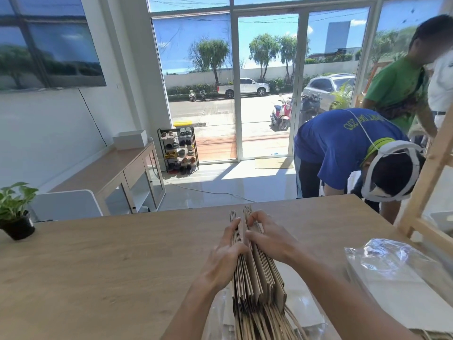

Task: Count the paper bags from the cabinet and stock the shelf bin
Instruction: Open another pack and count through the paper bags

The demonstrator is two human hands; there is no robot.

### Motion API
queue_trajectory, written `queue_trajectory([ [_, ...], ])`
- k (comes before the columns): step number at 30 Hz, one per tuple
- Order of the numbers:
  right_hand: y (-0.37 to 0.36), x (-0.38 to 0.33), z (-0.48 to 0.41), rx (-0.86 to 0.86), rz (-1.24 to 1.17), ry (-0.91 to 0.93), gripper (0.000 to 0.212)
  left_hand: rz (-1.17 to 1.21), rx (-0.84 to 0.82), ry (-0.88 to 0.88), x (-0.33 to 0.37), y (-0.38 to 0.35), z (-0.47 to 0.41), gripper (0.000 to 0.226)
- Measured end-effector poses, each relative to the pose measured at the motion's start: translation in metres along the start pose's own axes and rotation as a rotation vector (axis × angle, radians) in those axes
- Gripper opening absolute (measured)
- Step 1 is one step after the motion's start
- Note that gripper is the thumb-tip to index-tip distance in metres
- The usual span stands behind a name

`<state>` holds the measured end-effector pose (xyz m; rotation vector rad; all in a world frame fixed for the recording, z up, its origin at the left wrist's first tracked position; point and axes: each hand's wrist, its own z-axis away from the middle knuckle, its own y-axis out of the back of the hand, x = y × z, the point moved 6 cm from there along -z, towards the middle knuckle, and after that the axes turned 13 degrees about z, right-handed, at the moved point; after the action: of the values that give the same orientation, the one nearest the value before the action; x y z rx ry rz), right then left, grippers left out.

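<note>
Left hand: forearm enters from bottom centre; fingers lie nearly straight along the left face of the paper bags, thumb hooked over their top edges. Right hand: forearm from lower right; fingers curled onto the top edges (tips blurred), thumb turned inward.

Head-worn camera looks down across the table toward glass doors.

- stack of flat brown kraft-paper bags: plain tan.
- long wooden tabletop: pale oak grain.
- small round plastic plant pot: blk; leaves grn.
- bent person's short-sleeve T-shirt: blue w/ yellow-grn lettering.
</note>
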<state>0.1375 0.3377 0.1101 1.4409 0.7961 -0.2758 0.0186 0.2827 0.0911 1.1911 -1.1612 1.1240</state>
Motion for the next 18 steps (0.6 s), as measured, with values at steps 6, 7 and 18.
queue_trajectory([
  [6, 0.003, 0.002, 0.001, 0.0, 0.01, 0.011, 0.02, 0.01, 0.02, -0.008, -0.001, 0.003, -0.002, 0.075],
  [7, 0.003, 0.001, 0.0, -0.005, 0.011, 0.012, 0.02, 0.001, 0.02, -0.007, -0.001, 0.002, -0.002, 0.075],
  [18, 0.002, 0.003, 0.003, -0.014, 0.051, 0.009, 0.004, -0.067, 0.009, -0.013, 0.0, -0.006, -0.001, 0.076],
])
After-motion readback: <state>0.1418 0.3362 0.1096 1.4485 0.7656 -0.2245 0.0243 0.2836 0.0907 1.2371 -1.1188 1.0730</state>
